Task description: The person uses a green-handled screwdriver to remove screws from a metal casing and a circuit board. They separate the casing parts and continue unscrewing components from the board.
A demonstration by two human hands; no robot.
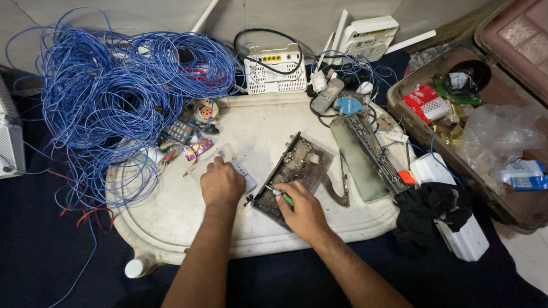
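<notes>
Your right hand (305,212) has its fingers wrapped around a green-handled screwdriver (283,197), tip down on the open rusty metal lock case (294,171) lying mid-way across the white plastic bench (171,211). Your left hand (221,183) sits fisted just beside it, fingers curled on a small white remote (237,165), with the blue wire tangle (114,97) off left.

Red packet (425,102), perhaps blue pouch (525,174), right.

Both forearms are bare, with no sleeves, and the hands (222,183) wear no gloves.
</notes>
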